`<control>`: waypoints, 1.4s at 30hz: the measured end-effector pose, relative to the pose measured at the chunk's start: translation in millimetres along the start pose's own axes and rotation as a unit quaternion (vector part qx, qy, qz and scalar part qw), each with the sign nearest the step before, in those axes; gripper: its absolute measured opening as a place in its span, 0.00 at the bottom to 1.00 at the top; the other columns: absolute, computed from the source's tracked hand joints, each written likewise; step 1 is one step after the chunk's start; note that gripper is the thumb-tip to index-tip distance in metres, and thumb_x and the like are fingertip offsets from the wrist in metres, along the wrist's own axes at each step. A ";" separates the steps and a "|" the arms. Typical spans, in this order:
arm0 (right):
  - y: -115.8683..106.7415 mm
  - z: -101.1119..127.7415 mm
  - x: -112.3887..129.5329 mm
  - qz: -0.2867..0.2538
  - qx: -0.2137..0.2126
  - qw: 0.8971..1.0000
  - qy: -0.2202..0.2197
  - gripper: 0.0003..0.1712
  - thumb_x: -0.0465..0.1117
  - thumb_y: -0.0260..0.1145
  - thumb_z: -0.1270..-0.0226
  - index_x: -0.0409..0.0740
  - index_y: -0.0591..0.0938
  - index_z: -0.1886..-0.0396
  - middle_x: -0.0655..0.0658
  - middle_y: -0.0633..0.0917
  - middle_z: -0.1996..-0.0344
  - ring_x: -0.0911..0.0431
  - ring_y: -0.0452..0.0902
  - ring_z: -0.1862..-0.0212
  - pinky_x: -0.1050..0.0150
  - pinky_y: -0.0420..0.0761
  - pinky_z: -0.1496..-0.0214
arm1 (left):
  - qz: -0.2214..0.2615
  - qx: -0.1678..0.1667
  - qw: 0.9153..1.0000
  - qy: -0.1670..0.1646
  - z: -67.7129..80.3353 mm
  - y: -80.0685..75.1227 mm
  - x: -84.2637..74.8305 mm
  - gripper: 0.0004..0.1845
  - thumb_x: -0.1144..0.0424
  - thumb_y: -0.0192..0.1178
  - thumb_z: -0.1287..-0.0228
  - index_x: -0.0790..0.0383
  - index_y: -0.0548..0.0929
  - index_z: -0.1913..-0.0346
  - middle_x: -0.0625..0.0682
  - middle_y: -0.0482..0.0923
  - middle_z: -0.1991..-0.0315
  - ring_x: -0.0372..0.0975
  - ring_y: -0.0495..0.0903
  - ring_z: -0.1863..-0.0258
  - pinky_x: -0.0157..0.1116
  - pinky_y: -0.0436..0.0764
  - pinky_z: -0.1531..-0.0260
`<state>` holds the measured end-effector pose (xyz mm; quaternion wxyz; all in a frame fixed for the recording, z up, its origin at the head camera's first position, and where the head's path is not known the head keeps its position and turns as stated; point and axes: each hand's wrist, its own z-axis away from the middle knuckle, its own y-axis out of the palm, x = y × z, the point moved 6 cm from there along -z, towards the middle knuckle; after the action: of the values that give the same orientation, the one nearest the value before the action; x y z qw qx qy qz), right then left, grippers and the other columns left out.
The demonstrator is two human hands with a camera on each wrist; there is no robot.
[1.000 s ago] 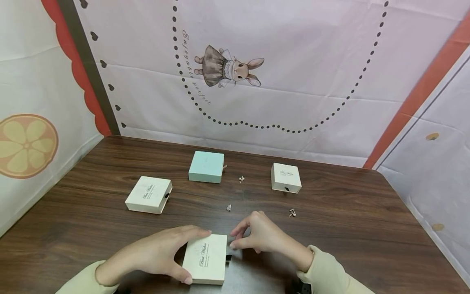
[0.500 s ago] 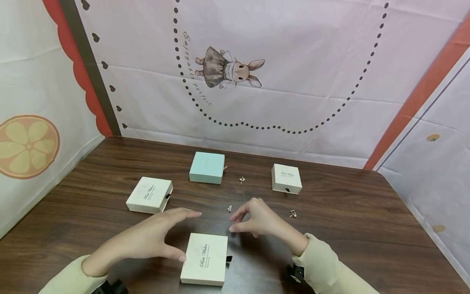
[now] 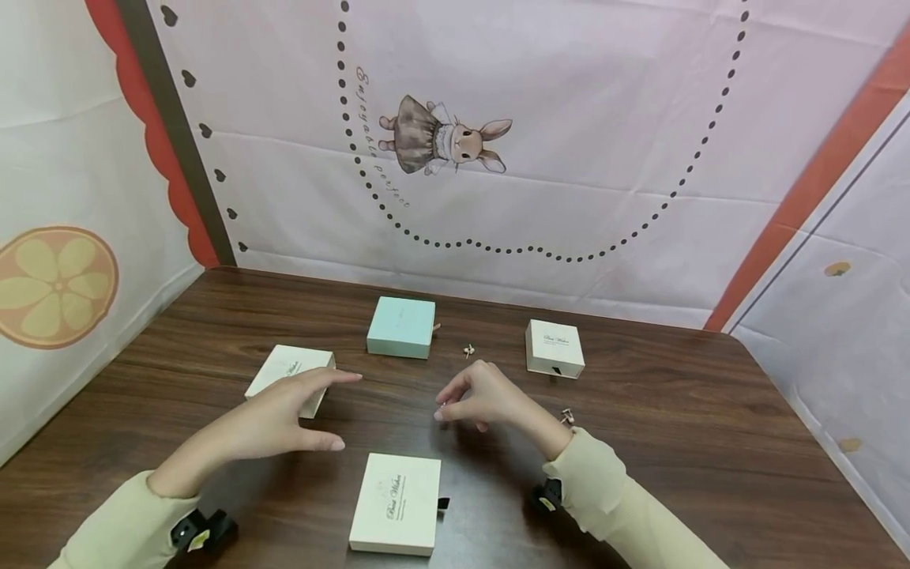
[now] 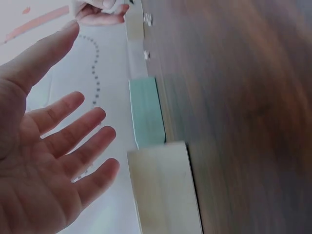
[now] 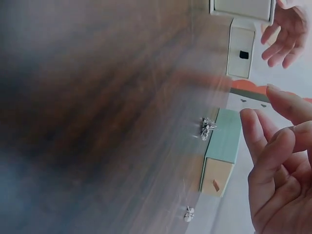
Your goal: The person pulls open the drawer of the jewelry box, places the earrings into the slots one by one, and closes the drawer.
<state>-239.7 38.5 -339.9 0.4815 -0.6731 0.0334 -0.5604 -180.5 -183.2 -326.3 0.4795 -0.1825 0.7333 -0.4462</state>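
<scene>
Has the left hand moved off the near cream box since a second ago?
Yes. The left hand has lifted off the near cream box and gone farther along the table, toward the left cream box.

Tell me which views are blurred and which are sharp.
Head view: sharp, evenly lit, soft shadows under both hands on the table. Left wrist view: wood grain smeared, left hand fairly clear. Right wrist view: near tabletop heavily blurred and dark; small earring stays readable.

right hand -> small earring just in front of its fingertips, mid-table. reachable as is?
Probably yes. The right hand hovers with its fingers loosely curled right by the earring, holding nothing, and no box lies between them on the table.
</scene>
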 end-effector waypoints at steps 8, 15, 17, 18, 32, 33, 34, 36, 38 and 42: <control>2.6 -19.0 2.2 0.000 0.005 1.000 0.006 0.10 0.40 0.69 0.47 0.40 0.86 0.66 0.53 0.83 0.80 0.62 0.63 0.94 0.68 0.70 0.86 | 0.005 -0.029 0.999 -0.015 -1.9 -11.1 23.1 0.38 0.50 0.70 0.54 0.59 0.70 0.40 0.55 0.70 0.43 0.50 0.68 0.43 0.52 0.68 0.49; 3.5 -30.3 2.3 -0.015 0.009 1.000 0.014 0.09 0.39 0.69 0.47 0.40 0.86 0.66 0.51 0.84 0.78 0.61 0.62 0.94 0.70 0.65 0.89 | -0.036 -0.055 0.997 -0.028 -2.3 -23.8 34.5 0.39 0.47 0.71 0.59 0.58 0.72 0.42 0.56 0.74 0.48 0.44 0.72 0.58 0.39 0.70 0.65; 3.2 -33.8 2.8 -0.015 0.006 1.000 0.017 0.09 0.39 0.69 0.47 0.41 0.86 0.66 0.51 0.84 0.78 0.60 0.62 0.94 0.70 0.65 0.89 | -0.042 -0.055 0.997 -0.032 -2.7 -26.4 38.6 0.39 0.47 0.72 0.60 0.58 0.72 0.42 0.57 0.74 0.49 0.44 0.72 0.60 0.38 0.69 0.67; 3.0 -35.7 3.2 -0.014 0.003 1.000 0.017 0.09 0.39 0.69 0.47 0.42 0.86 0.66 0.52 0.84 0.78 0.60 0.62 0.94 0.69 0.66 0.88 | -0.046 -0.054 0.997 -0.033 -2.8 -27.3 40.6 0.39 0.47 0.72 0.60 0.58 0.72 0.42 0.58 0.73 0.49 0.45 0.72 0.59 0.39 0.69 0.67; 12.1 -62.1 11.3 0.005 0.010 1.000 -0.007 0.07 0.41 0.69 0.46 0.44 0.86 0.67 0.53 0.84 0.77 0.62 0.62 0.94 0.68 0.68 0.88 | -0.059 -0.046 0.996 -0.048 -2.0 -35.3 63.1 0.42 0.47 0.73 0.62 0.61 0.72 0.42 0.62 0.70 0.45 0.51 0.72 0.53 0.48 0.69 0.59; 12.8 -63.6 11.0 0.005 0.010 1.000 -0.009 0.08 0.41 0.69 0.46 0.44 0.86 0.67 0.53 0.84 0.77 0.62 0.62 0.94 0.68 0.68 0.88 | -0.058 -0.044 0.996 -0.048 -2.3 -35.6 64.0 0.42 0.47 0.73 0.62 0.61 0.71 0.41 0.63 0.70 0.45 0.51 0.72 0.53 0.47 0.69 0.60; 13.5 -64.8 10.8 0.006 0.010 1.000 -0.011 0.08 0.41 0.69 0.46 0.44 0.86 0.67 0.53 0.84 0.77 0.62 0.62 0.94 0.67 0.69 0.88 | -0.057 -0.040 0.996 -0.049 -2.5 -36.0 64.9 0.42 0.47 0.73 0.62 0.62 0.71 0.41 0.63 0.69 0.44 0.52 0.71 0.52 0.47 0.69 0.60; 15.2 -67.5 11.0 0.007 0.010 1.000 -0.016 0.08 0.41 0.69 0.46 0.44 0.86 0.66 0.53 0.85 0.77 0.62 0.62 0.94 0.67 0.69 0.88 | -0.052 -0.032 0.997 -0.051 -3.5 -35.9 67.0 0.44 0.47 0.73 0.63 0.62 0.70 0.40 0.64 0.68 0.43 0.54 0.70 0.50 0.48 0.69 0.59; 17.2 -70.1 12.5 0.009 0.014 1.000 -0.021 0.07 0.40 0.69 0.45 0.44 0.86 0.67 0.52 0.85 0.77 0.61 0.62 0.94 0.69 0.68 0.88 | -0.049 -0.022 0.997 -0.055 -4.2 -35.3 69.3 0.46 0.46 0.73 0.64 0.62 0.69 0.40 0.65 0.66 0.42 0.57 0.68 0.47 0.52 0.69 0.56; 20.2 -77.0 18.8 0.025 0.024 0.999 -0.027 0.06 0.41 0.68 0.45 0.45 0.86 0.67 0.53 0.85 0.78 0.61 0.62 0.94 0.68 0.72 0.81 | -0.046 -0.007 0.997 -0.062 -3.4 -34.6 72.8 0.49 0.46 0.74 0.67 0.64 0.68 0.38 0.67 0.64 0.40 0.61 0.64 0.43 0.59 0.65 0.52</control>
<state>-283.3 -30.3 -347.2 0.5115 -0.6755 0.0237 -0.5305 -223.5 -250.7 -336.5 0.5021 -0.2468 0.6956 -0.4508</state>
